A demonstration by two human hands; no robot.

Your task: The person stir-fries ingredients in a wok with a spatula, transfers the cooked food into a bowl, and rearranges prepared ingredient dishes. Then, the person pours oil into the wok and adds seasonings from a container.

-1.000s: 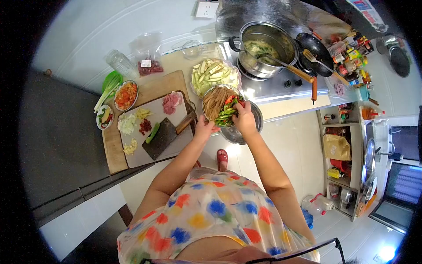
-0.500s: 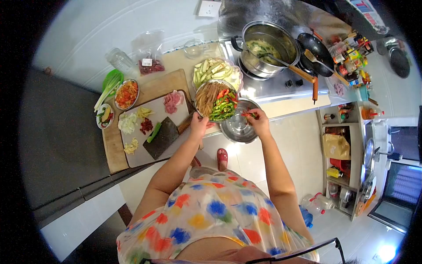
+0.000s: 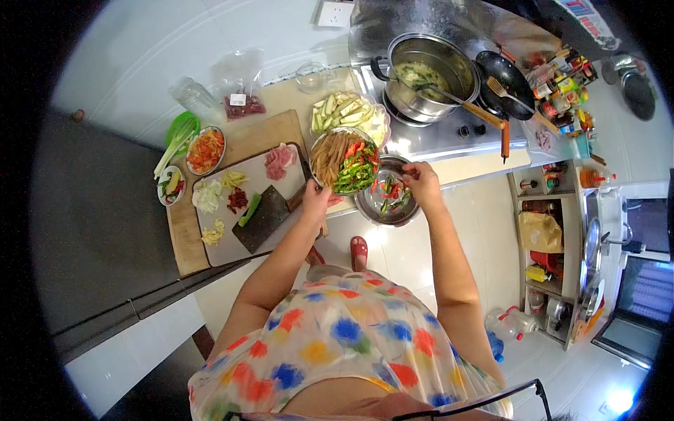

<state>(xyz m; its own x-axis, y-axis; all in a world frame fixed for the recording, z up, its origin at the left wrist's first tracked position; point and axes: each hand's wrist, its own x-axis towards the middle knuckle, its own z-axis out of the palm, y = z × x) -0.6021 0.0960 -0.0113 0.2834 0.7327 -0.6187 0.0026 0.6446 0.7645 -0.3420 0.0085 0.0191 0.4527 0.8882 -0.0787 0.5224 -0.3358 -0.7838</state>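
Note:
My left hand (image 3: 320, 199) grips a plate at its lower left rim; brown strips (image 3: 332, 157) fill one side and chopped red and green peppers (image 3: 358, 169) the other. Beside it, a metal bowl (image 3: 368, 208) has pepper pieces (image 3: 390, 191) lying in its bottom. At the bowl's right rim is my right hand (image 3: 423, 184), its fingers bent and close together; whether a piece is between them is hidden. Left of the plate, a cleaver (image 3: 261, 223) with a length of green vegetable (image 3: 250, 210) on its blade lies on the cutting board (image 3: 279, 191).
Raw meat (image 3: 280, 163) and small chopped heaps share the board. A tomato bowl (image 3: 206, 151) stands behind it, and a plate of pale green strips (image 3: 344, 112) behind my plate. On the stove are a steel pot (image 3: 426, 105) with a wooden-handled utensil and a black wok (image 3: 516, 83).
The pepper pieces that were at my right fingers now lie in the metal bowl. My right hand has moved slightly up and right, to the rim. The left hand and plate stay nearly in place.

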